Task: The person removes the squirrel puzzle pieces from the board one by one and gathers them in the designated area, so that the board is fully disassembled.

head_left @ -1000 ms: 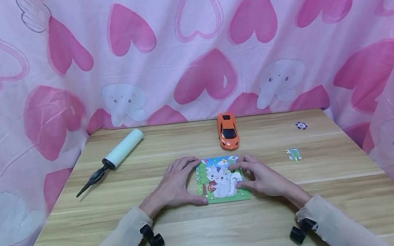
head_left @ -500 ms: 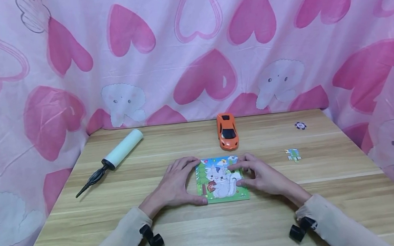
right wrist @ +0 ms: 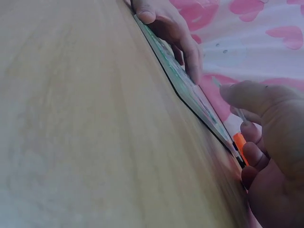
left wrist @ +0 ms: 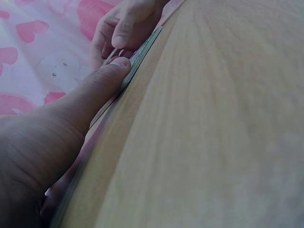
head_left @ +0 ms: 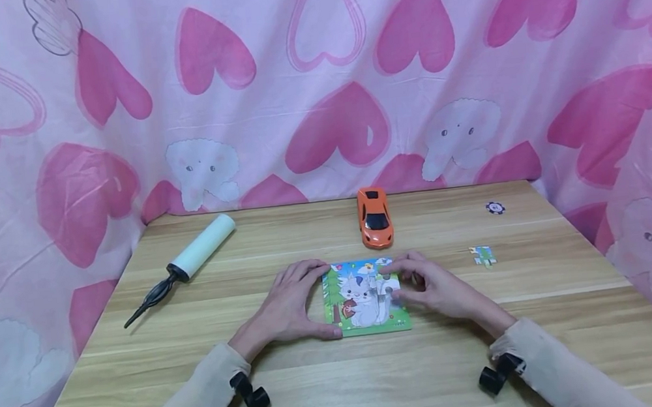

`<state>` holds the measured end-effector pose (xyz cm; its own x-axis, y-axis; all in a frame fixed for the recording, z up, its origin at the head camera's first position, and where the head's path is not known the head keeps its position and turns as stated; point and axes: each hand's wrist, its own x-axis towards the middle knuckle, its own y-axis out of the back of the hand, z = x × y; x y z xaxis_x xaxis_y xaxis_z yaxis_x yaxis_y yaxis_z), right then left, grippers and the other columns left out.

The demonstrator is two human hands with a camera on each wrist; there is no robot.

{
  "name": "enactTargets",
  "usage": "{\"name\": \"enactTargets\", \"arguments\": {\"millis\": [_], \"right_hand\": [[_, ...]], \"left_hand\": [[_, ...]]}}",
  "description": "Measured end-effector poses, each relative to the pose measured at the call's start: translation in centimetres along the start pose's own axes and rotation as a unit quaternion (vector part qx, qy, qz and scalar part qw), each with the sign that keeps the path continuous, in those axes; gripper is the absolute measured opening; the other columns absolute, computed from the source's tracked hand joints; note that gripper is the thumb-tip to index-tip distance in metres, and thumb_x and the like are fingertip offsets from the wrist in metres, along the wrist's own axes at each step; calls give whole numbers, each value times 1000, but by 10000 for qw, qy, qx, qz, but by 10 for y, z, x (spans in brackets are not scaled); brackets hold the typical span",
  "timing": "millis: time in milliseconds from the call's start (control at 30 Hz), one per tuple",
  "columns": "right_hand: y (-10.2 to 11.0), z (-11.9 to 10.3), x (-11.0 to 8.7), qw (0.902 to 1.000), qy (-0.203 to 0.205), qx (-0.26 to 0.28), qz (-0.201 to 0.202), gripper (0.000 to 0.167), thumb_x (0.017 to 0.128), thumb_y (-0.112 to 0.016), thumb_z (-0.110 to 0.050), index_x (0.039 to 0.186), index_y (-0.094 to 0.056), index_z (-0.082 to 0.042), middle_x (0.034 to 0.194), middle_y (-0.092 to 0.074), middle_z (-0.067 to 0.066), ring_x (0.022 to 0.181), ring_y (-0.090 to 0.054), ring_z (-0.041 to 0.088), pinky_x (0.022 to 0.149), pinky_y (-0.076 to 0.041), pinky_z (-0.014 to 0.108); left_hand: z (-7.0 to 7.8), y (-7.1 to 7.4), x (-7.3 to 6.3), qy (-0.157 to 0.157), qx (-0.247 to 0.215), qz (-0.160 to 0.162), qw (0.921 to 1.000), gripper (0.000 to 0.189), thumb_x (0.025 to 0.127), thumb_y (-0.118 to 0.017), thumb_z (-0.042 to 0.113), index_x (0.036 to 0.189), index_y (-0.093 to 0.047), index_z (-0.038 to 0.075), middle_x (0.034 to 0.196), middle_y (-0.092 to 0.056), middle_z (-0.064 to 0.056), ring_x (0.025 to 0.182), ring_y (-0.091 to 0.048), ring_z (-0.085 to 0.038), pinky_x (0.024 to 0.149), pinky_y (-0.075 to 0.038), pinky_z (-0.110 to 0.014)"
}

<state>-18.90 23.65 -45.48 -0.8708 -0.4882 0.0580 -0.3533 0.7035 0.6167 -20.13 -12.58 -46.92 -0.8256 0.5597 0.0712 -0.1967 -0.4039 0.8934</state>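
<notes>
A jigsaw puzzle board [head_left: 366, 314] with a white squirrel picture lies flat on the table. My left hand [head_left: 289, 306] holds the puzzle by its left side, thumb at the near corner and fingertips at the far one. Between the thumb and fingers of my right hand [head_left: 437, 288] is a puzzle piece [head_left: 391, 283], pinched and raised a little over the right part of the picture. From the right wrist view the puzzle piece [right wrist: 216, 82] shows edge-on, tilted and apart from the board.
Another puzzle piece [head_left: 484, 255] lies to the right, with a poker chip [head_left: 495, 208] behind it. An orange toy car [head_left: 375, 218] stands behind the puzzle. A pale green hand pump [head_left: 200, 248] with a black nozzle lies at the left. A pink heart-print curtain [head_left: 330, 124] hangs along the table's back edge.
My right hand has lifted a puzzle piece off the board, tilting it up and shifting slightly. The left hand keeps its place at the board's left side.
</notes>
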Motion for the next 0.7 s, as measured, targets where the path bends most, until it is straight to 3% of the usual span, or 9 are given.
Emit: {"name": "enactTargets", "arguments": {"millis": [400, 700], "right_hand": [[12, 3, 0, 9993, 235, 71, 292, 45, 107, -79, -26, 151, -69, -29, 123, -55, 4, 101, -52, 31, 79, -47, 31], [29, 10, -3, 9979, -57, 108, 643, 42, 110, -74, -25, 151, -68, -30, 137, -53, 2, 113, -50, 29, 92, -47, 38]], "left_hand": [[0, 0, 1, 35, -27, -24, 10000, 133, 70, -79, 95, 174, -40, 22, 175, -37, 1, 161, -32, -25, 134, -21, -58], [0, 0, 1, 19, -68, -43, 10000, 133, 70, -79, 96, 173, -40, 23, 175, -37, 1, 161, -31, -26, 134, -20, -59]]}}
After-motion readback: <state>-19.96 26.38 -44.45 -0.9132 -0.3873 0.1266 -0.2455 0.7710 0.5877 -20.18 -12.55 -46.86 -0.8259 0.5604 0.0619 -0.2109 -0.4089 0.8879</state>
